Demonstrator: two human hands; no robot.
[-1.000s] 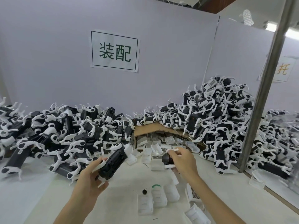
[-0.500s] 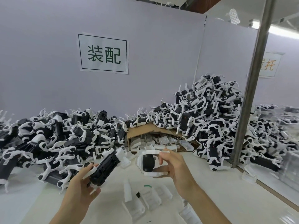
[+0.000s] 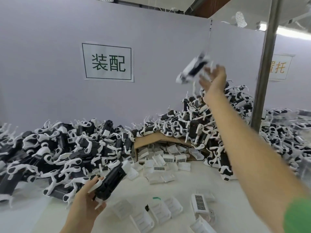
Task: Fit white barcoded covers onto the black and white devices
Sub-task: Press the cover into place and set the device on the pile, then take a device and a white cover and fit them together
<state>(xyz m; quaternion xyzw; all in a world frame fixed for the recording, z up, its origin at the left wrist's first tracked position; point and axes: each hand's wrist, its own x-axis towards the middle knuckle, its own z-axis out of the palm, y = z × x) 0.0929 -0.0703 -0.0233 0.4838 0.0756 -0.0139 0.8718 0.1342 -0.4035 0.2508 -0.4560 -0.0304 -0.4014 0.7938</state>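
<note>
White table (image 3: 218, 187) bears heaped devices (image 3: 58, 157), loose covers (image 3: 159, 168), a cardboard box (image 3: 151, 138).

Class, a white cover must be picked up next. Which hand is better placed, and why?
Right, probably. The right hand is open and empty, with an airborne device beside it; covers lie below that arm. The left hand grips a black device.

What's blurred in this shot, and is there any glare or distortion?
Head view: the airborne device and the open right hand are motion-blurred; the left hand and the black device it grips are fairly sharp; the ceiling light glares at top right; the metal pole leans, likely wide-angle distortion.
</note>
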